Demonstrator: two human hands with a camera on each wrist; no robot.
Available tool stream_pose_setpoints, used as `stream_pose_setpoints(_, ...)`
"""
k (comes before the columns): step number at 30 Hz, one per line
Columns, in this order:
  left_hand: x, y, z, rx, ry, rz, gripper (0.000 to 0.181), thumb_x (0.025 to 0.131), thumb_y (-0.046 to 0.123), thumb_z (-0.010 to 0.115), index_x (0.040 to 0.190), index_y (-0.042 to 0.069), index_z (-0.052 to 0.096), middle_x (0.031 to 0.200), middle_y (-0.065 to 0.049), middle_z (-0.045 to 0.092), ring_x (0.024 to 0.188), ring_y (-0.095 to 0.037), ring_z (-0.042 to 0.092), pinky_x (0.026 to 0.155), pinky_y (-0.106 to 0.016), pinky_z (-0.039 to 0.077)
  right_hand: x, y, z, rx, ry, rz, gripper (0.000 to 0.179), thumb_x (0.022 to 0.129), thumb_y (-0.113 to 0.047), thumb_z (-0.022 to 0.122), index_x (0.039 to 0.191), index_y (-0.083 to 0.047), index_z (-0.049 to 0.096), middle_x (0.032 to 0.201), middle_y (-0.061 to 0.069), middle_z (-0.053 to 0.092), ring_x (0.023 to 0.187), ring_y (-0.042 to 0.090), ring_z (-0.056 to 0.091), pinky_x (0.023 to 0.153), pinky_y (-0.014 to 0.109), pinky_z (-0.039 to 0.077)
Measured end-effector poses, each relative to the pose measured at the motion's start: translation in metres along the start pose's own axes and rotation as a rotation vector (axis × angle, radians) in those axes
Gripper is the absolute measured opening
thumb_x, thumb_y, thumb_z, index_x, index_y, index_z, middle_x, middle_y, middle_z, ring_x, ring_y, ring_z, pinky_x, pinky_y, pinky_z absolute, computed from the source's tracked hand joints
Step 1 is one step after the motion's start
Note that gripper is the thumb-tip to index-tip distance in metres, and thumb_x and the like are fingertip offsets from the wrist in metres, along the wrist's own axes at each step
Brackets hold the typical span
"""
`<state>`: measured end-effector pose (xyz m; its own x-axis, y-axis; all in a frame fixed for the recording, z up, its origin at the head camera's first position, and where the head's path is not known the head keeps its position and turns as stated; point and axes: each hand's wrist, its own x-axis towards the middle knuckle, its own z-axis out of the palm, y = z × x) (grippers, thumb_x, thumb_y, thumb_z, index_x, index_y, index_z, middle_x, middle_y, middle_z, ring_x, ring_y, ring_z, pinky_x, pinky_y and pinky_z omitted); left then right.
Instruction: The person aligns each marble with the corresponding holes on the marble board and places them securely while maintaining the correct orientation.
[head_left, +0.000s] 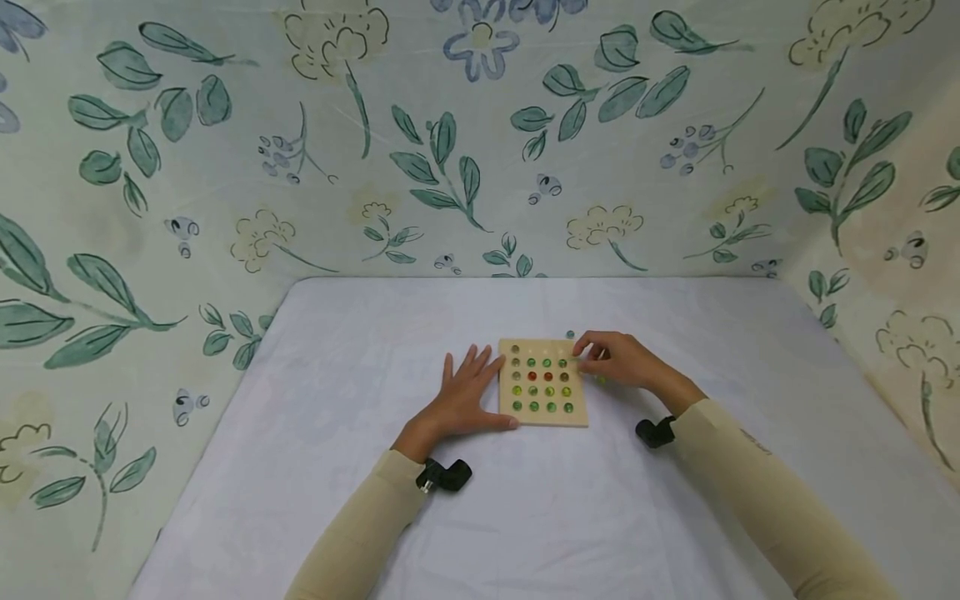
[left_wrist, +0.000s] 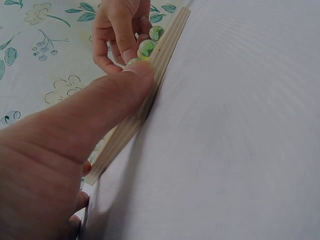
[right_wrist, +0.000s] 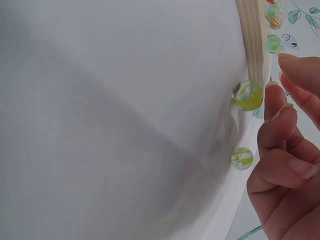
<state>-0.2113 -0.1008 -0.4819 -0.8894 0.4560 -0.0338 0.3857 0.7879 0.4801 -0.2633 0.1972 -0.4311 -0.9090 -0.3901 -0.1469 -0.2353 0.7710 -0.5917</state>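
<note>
A square pale wooden board (head_left: 543,418) lies flat on the cloth, with rows of glass marbles in its holes, mostly green and yellow-green, with red ones mid-board. My left hand (head_left: 467,398) is spread at its left side, thumb on the front left corner and fingertips along the left edge. Bent fingers of my right hand (head_left: 618,358) are at the board's right edge, towards the back. In the right wrist view the thumb (right_wrist: 302,70) and fingertips come close together; I cannot tell whether they hold a marble. A yellow-green marble (right_wrist: 248,95) shows beside those fingertips.
Another yellow-green marble (right_wrist: 242,158) lies on the cloth right of the board. Behind the board's far edge sits a small dark marble (head_left: 570,334). White cloth (head_left: 360,350) covers the table, and a floral-patterned curtain (head_left: 480,167) rises behind it.
</note>
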Motion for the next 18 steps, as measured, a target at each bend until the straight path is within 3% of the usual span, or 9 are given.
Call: stream_pose_setpoints(18, -0.001, 0.002, -0.002, 0.001, -0.005, -0.002, 0.109, 0.072, 0.074, 0.066, 0.156, 0.024, 0.017, 0.162, -0.003, 0.006, 0.148, -0.022, -0.008, 0.112, -0.051, -0.016, -0.018, 0.009, -0.003, 0.012, 0.010, 0.001, 0.021, 0.088, -0.019, 0.071, 0.108, -0.015, 0.064, 0.086, 0.005, 0.062, 0.071, 0.020, 0.052, 0.062, 0.031, 0.045)
